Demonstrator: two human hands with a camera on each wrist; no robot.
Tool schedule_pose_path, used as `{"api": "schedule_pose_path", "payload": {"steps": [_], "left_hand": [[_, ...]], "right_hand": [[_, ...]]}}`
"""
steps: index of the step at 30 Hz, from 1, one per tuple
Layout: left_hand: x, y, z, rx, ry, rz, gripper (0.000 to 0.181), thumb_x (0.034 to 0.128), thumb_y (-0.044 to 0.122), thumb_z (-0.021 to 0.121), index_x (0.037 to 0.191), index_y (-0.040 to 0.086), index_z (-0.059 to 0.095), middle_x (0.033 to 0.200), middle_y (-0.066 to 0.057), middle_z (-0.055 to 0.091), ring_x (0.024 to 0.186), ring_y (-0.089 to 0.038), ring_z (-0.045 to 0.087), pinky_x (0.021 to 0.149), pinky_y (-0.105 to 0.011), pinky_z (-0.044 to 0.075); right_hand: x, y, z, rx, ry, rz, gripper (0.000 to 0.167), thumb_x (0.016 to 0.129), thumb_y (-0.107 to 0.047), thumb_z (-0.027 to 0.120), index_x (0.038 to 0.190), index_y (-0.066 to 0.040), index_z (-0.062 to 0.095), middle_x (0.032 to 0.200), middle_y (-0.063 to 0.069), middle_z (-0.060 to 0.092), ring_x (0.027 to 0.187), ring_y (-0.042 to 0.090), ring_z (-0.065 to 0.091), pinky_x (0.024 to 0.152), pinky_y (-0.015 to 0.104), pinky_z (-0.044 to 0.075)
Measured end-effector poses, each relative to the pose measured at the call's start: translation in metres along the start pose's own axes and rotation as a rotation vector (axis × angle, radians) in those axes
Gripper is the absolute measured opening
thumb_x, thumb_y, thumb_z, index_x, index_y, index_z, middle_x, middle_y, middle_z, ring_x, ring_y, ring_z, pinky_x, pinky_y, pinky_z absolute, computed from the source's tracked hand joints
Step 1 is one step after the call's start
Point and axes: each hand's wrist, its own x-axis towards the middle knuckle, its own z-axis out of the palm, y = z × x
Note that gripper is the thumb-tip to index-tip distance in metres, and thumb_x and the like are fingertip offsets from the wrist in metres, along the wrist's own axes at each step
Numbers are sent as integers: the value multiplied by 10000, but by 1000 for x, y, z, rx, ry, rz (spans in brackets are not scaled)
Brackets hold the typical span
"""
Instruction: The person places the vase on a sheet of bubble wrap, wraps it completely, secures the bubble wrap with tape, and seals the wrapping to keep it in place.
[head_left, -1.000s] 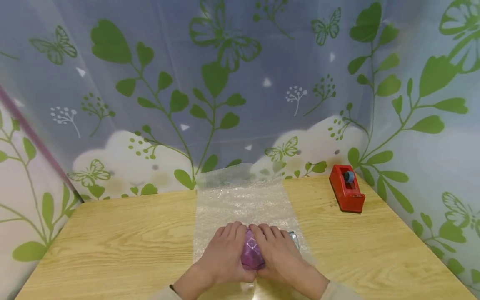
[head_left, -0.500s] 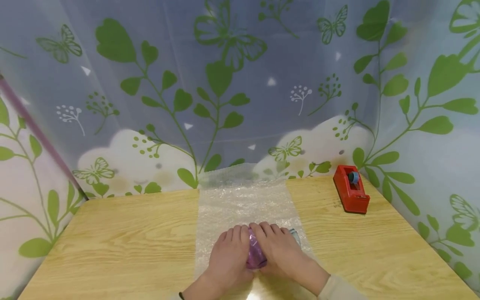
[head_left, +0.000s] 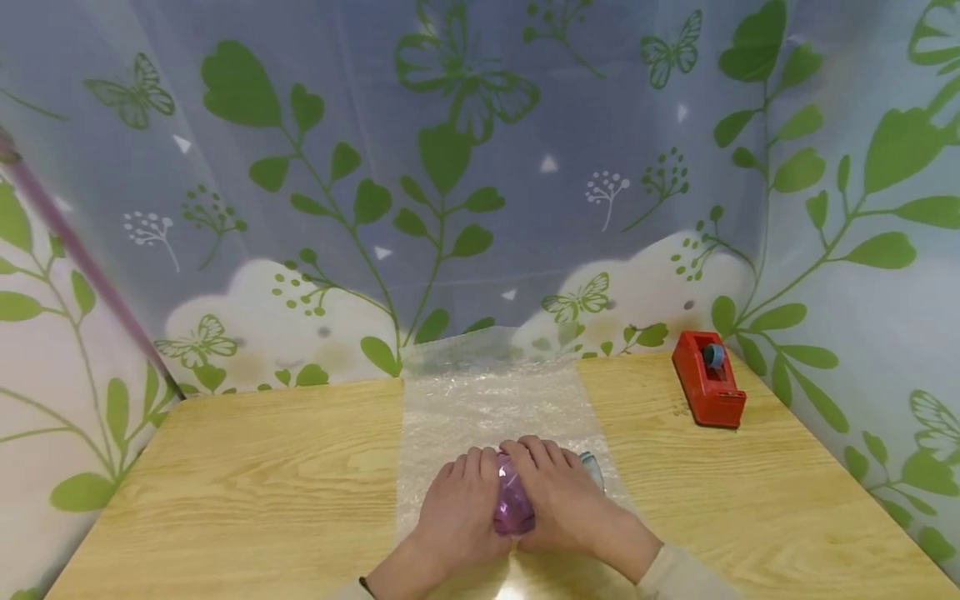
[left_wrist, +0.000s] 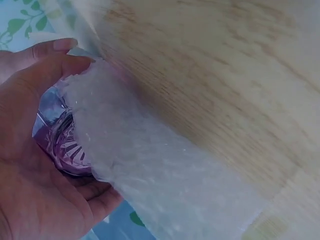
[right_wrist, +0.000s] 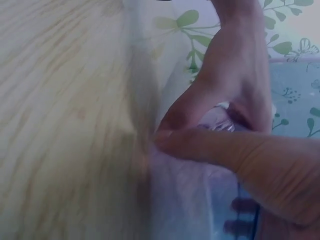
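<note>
A shiny, faceted purple glass lies on its side between the two hands, over a sheet of clear bubble wrap. My left hand grips one end, fingers over the far side; the ridged glass base shows in the left wrist view. My right hand holds the other end, where a pale blue rim sticks out beyond the fingers. Both thumbs press the near edge of the bubble wrap up against the glass; in the right wrist view the thumb tips meet.
On the wooden table, at the back right, stands a red tape dispenser with a blue roll. The wrap's far end leans up against the patterned curtain behind the table. More curtain hangs along both sides.
The hands stay around the glass and shift only slightly. The right fingers have lifted a little and less purple shows between the hands. The whole view has drifted slightly.
</note>
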Motion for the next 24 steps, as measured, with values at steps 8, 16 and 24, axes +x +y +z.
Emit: {"api": "schedule_pose_path", "payload": {"steps": [8, 16, 24], "left_hand": [[6, -5, -6, -24, -83, 0, 1014, 556, 731, 740, 1161, -38, 473, 912, -79, 504, 806, -196, 557, 707, -318, 506], [16, -11, -11, -151, -197, 12, 955, 606, 698, 739, 1164, -31, 473, 909, -62, 495, 800, -181, 544, 695, -307, 503], [22, -18, -11, -229, -278, 14, 845, 649, 569, 778, 1178, -16, 474, 947, -67, 508, 841, -194, 550, 724, -313, 506]], "right_hand": [[-7, 0, 9, -46, 61, -10, 1080, 599, -515, 825, 1438, -76, 306, 1361, 165, 412, 1247, 333, 390, 1031, 565, 272], [-8, -3, 17, -118, 189, 33, 1086, 549, -531, 854, 1401, -63, 369, 1287, 154, 473, 1185, 337, 455, 990, 534, 353], [0, -3, 15, -113, 141, 87, 1009, 564, -456, 873, 1369, -75, 400, 1246, 152, 510, 1143, 357, 491, 952, 526, 392]]}}
